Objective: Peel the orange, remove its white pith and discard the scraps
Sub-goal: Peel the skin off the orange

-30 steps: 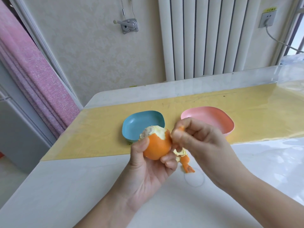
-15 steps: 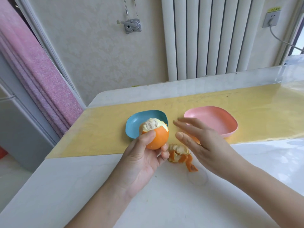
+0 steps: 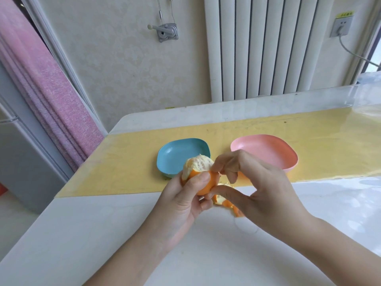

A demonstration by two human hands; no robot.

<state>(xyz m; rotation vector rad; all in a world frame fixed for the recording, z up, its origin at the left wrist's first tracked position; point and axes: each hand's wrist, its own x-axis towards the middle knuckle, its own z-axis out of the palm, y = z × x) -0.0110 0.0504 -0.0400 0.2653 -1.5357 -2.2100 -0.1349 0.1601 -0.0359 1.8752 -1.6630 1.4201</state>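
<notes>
My left hand [image 3: 181, 205] grips a partly peeled orange [image 3: 201, 172] above the table, its top bare with white pith and its lower half still in orange skin. My right hand [image 3: 259, 184] has its fingertips curled onto the peel edge at the orange's right side, with the thumb under the fruit. Torn peel scraps [image 3: 224, 201] lie on the white table just below and right of the orange, partly hidden by my right hand.
A blue dish [image 3: 177, 153] and a pink dish [image 3: 274, 151] sit on a yellow strip [image 3: 123, 162] of the table behind my hands. A radiator, a wall crank and a socket with a cord are at the back. A pink curtain hangs left.
My right hand, open beside the orange half a second ago after dropping a peel strip on the table, has come back and pinches the peel edge. The orange has turned slightly.
</notes>
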